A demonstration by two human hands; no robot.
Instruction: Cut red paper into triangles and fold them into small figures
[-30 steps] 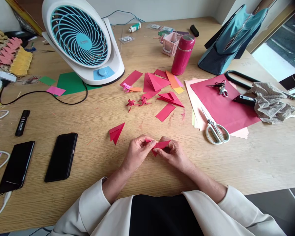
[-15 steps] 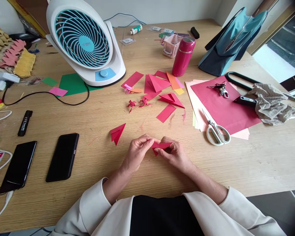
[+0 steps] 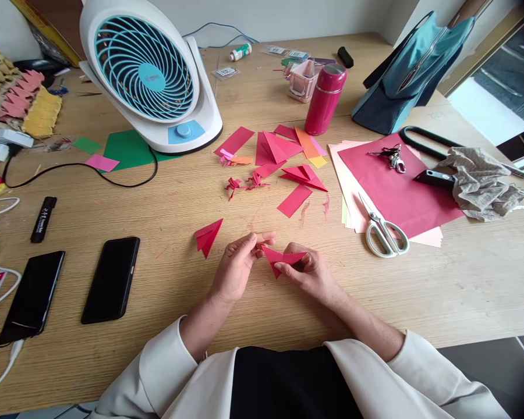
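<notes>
A small folded red paper (image 3: 283, 257) is pinched in my right hand (image 3: 308, 272), thumb on its near face and fingers behind. Its two points spread left and right, with a third pointing down. My left hand (image 3: 238, 262) is beside its left point, thumb raised and fingers apart; whether a fingertip touches the paper I cannot tell. Left of my hands lies another folded red paper piece (image 3: 208, 237). Farther back are two small red folded paper figures (image 3: 255, 181), a larger folded red piece (image 3: 305, 177) and a red paper strip (image 3: 294, 201).
White-handled scissors (image 3: 386, 233) rest on paper sheets (image 3: 402, 192) at the right, near keys (image 3: 393, 156) and a crumpled grey cloth (image 3: 482, 183). A fan (image 3: 152, 75), a pink flask (image 3: 326, 99) and a blue bag (image 3: 413, 75) stand behind. Two phones (image 3: 110, 279) lie left.
My left hand has let go of the paper's left point and moved slightly left, its fingers opening. The paper's left wing now shows more fully. My right hand keeps its pinch.
</notes>
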